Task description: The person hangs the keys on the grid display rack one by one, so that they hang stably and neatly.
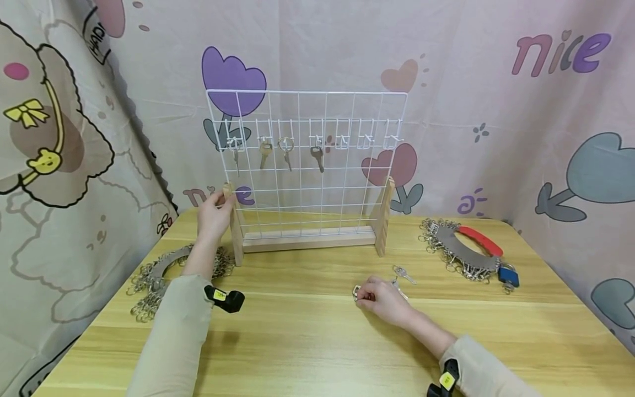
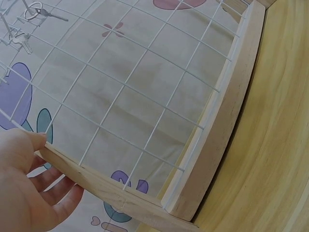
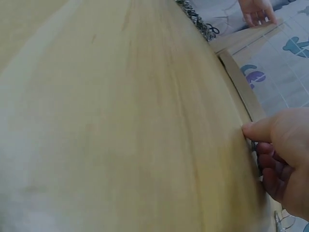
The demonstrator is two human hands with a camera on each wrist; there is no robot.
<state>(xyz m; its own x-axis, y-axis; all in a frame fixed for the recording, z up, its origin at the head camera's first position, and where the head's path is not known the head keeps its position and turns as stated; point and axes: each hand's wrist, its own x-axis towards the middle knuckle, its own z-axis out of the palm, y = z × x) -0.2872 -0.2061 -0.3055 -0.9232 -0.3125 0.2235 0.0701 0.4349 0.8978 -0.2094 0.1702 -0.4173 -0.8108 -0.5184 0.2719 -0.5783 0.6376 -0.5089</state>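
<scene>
A white wire grid rack (image 1: 297, 190) with wooden end posts stands at the back of the table. Several keys hang from its hooks, among them a brass-coloured key (image 1: 265, 153) and a darker key (image 1: 317, 157). My left hand (image 1: 214, 215) grips the top of the left wooden post (image 2: 96, 182), thumb by the wire frame. Low over the table, in front of the rack, my right hand (image 1: 384, 300) pinches a key (image 1: 356, 293), mostly covered by the curled fingers. Just behind that hand lies another key (image 1: 404, 274), with one more partly hidden.
At the left, a ring holder with many metal key rings (image 1: 166, 264) lies behind my forearm. On the right lies a grey holder with a red handle (image 1: 478, 240), fringed with rings, and a blue padlock (image 1: 508, 275). Printed cloth hangs behind the table.
</scene>
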